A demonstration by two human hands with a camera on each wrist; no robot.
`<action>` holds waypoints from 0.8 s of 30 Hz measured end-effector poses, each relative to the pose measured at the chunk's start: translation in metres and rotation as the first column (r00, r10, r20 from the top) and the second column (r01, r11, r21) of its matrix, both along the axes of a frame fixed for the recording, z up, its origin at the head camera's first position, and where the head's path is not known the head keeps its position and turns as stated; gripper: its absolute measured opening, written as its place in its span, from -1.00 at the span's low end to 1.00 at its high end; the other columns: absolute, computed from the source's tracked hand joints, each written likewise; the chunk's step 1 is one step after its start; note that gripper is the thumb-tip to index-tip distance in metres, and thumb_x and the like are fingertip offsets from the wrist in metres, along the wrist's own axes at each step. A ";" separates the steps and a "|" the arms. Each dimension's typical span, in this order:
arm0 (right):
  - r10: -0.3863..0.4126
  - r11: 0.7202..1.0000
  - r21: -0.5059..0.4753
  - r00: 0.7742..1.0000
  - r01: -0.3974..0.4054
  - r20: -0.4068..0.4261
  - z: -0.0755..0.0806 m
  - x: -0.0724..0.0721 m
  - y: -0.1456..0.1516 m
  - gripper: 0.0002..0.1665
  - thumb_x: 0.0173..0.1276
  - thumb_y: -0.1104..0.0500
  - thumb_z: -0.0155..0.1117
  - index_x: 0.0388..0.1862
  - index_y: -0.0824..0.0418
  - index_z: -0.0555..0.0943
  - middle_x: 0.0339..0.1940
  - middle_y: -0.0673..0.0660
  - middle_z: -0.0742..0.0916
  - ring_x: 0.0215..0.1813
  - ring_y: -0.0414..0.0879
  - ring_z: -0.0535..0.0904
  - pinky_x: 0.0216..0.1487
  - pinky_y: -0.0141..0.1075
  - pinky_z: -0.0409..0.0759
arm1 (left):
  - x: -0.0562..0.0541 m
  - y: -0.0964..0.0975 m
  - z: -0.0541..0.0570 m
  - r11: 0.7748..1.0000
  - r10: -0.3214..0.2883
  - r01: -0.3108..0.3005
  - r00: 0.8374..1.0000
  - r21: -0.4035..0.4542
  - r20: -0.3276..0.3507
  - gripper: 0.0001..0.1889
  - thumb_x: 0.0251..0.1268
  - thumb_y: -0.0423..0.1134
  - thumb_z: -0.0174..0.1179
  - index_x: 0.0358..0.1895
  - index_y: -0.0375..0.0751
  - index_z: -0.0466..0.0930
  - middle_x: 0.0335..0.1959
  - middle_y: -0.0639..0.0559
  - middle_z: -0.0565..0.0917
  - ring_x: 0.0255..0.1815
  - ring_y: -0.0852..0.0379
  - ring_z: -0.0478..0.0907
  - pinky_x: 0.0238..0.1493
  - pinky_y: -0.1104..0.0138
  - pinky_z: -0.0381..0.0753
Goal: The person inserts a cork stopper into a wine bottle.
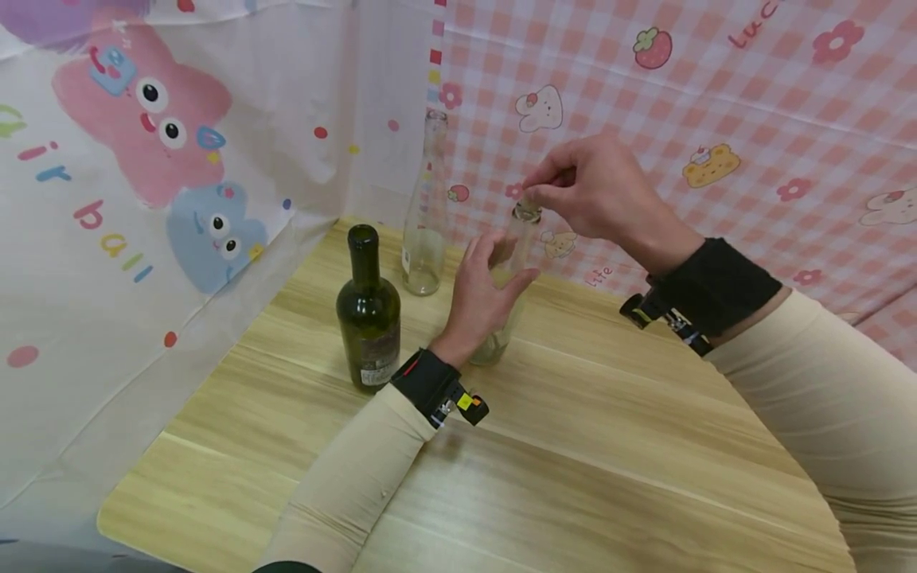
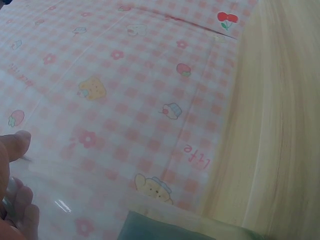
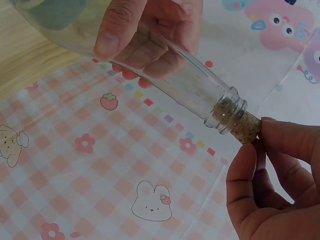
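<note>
A clear glass bottle point(image 1: 490, 350) stands on the wooden table with its neck rising toward the pink checked cloth. My left hand point(image 1: 480, 294) grips it around the upper body, thumb on one side and fingers on the other, as the right wrist view also shows. At the bottle's mouth, my right hand point(image 1: 602, 191) pinches the outer end of a cork point(image 3: 246, 127) between thumb and fingers. The cork's inner part sits inside the neck, visible through the glass; the rest sticks out beyond the ringed lip point(image 3: 225, 110).
Left of the held bottle is a dark green wine bottle point(image 1: 368, 318), uncorked and upright. Behind, a second clear bottle point(image 1: 424, 247) stands near the table's back corner. The table point(image 1: 609, 454) meets a pink checked cloth point(image 1: 716, 103) and a white cartoon-printed cloth point(image 1: 286, 103).
</note>
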State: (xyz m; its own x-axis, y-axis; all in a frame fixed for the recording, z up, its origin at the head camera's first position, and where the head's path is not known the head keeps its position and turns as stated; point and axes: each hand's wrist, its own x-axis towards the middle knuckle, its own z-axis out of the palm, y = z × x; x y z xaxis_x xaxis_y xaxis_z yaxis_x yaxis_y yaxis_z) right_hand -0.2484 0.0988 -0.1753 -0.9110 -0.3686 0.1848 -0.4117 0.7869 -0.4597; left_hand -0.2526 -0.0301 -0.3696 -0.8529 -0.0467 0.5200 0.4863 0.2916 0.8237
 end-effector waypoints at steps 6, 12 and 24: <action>0.004 1.000 -0.016 1.000 -0.004 -0.013 -0.003 0.000 0.001 -0.80 0.47 0.07 0.41 -0.15 0.17 0.82 -0.16 0.21 0.84 -0.28 -0.12 0.65 -0.37 -0.43 0.50 | 0.000 0.000 -0.001 1.000 0.003 -0.003 1.000 0.001 -0.004 -0.41 0.34 -0.12 0.46 0.33 -0.22 0.47 0.25 -0.17 0.54 0.31 -0.06 0.55 0.38 0.16 0.60; 0.014 1.000 -0.017 0.999 -0.014 -0.030 -0.004 -0.001 0.001 -0.80 0.46 0.07 0.42 -0.16 0.18 0.83 -0.20 0.20 0.84 -0.31 -0.11 0.64 -0.41 -0.45 0.49 | 0.000 0.001 -0.001 1.000 0.004 -0.004 1.000 0.007 -0.008 -0.43 0.33 -0.16 0.46 0.32 -0.24 0.47 0.25 -0.17 0.53 0.32 -0.07 0.55 0.38 0.16 0.60; 0.026 0.997 -0.077 0.999 -0.028 -0.023 -0.008 -0.003 0.005 -0.78 0.49 0.07 0.39 -0.14 0.18 0.84 -0.17 0.23 0.83 -0.37 -0.23 0.61 -0.41 -0.46 0.48 | -0.001 0.000 -0.001 0.999 0.020 -0.020 1.000 -0.029 -0.005 -0.38 0.34 -0.09 0.45 0.36 -0.23 0.45 0.27 -0.17 0.53 0.34 -0.06 0.52 0.41 0.14 0.58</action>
